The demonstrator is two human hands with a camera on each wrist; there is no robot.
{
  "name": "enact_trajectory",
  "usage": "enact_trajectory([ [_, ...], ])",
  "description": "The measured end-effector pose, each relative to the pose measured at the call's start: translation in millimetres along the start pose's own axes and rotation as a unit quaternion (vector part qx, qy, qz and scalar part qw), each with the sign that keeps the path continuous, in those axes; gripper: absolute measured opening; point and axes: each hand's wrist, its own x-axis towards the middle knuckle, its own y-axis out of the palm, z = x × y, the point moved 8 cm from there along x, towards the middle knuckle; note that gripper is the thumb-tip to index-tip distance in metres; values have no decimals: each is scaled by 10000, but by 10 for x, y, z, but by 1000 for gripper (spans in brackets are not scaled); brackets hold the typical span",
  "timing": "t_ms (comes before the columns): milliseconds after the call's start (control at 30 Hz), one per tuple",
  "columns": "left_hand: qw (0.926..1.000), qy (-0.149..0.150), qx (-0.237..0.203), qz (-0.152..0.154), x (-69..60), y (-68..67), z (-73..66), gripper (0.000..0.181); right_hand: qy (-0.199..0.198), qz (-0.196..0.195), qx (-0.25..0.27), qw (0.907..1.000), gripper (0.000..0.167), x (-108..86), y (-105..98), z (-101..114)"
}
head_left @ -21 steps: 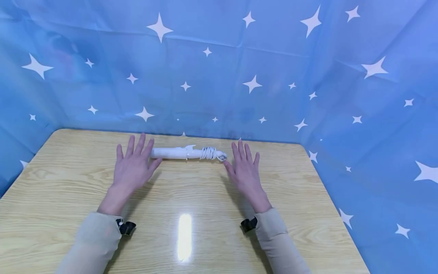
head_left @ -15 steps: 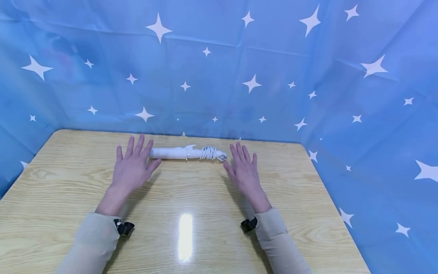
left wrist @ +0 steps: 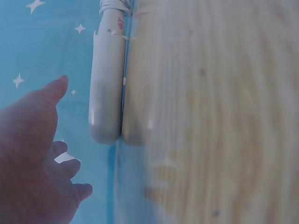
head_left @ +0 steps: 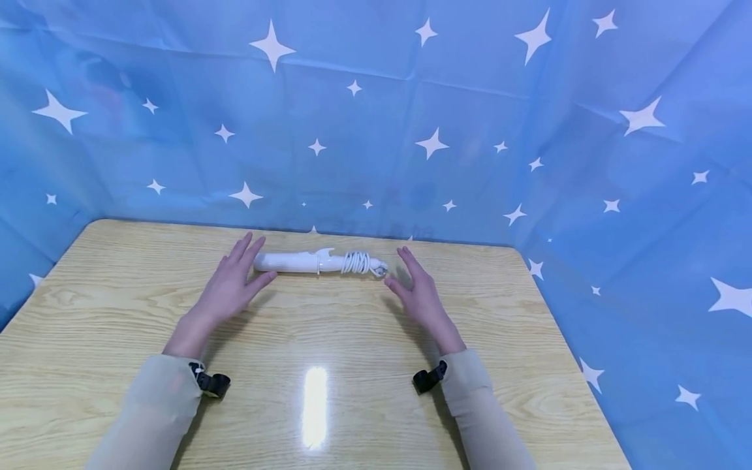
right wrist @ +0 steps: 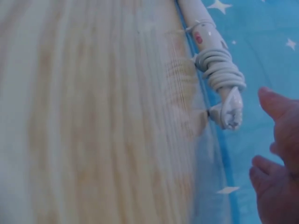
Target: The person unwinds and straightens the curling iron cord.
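Note:
A white curling iron [head_left: 294, 262] lies crosswise near the far side of the table, its cord [head_left: 356, 262] wound round the narrower right part. My left hand [head_left: 228, 287] is held at its thick left end, thumb and fingers spread apart. Close to the cord end is my right hand [head_left: 420, 294], thumb away from the fingers. In the left wrist view the thick end of the curling iron [left wrist: 106, 93] stands apart from my left hand [left wrist: 35, 154]. A gap also shows between the wound cord [right wrist: 219, 70] and my right hand [right wrist: 280, 154] in the right wrist view.
The wood-grain table [head_left: 364, 339] has rounded far corners and a bright light reflection in front. A blue cloth with white stars [head_left: 376, 117] hangs behind and at both sides. Each wrist bears a black camera, one at the left [head_left: 214, 385], one at the right [head_left: 427, 378].
Both hands have turned from palm-down to more sideways, palms facing inward, with their fingers closer together. The curling iron stays where it lay.

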Motion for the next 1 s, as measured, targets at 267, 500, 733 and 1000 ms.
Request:
enact_trajectory([
  [267,9962,-299,-820,75,65,53,221,76,647,152,369,9971,71,17,21,-227],
  [500,9881,-462,-1466,101,135,103,351,76,765,309,591,9948,69,49,75,-349],
  [733,9843,-570,-1660,183,207,173,418,75,638,647,993,9909,72,98,129,-373],
  [1000,9902,-310,-1351,175,243,203,404,72,381,541,1206,9905,66,153,197,-342],
])
